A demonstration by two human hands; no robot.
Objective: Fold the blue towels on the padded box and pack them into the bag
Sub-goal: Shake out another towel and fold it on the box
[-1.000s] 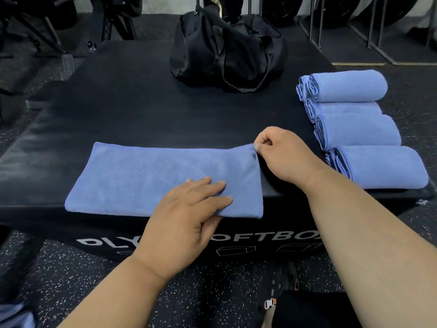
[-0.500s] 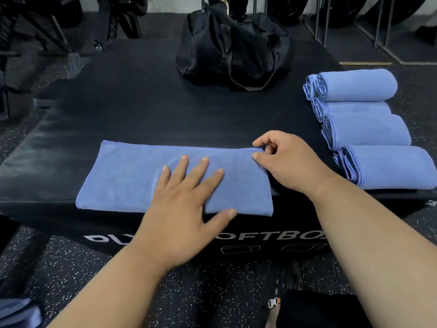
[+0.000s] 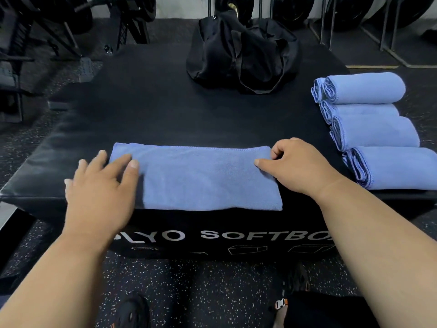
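From the head view, I'm mid-fold: the blue towel (image 3: 201, 176) lies flat along the padded box's (image 3: 153, 110) near edge. My left hand (image 3: 101, 185) presses its left end with fingers spread; my right hand (image 3: 298, 166) pinches the right end. Next I'd judge a roll or fold. Four finished towels (image 3: 373, 129) wait rightward; the bag (image 3: 243, 58) sits behind, unobstructed.

Dim, even indoor light with soft shadows; a dull sheen lies on the padded box (image 3: 71, 147) at its left edge. The left hand (image 3: 99, 188) is motion-blurred, the rest fairly sharp, and wide-angle distortion bends the frame's edges.
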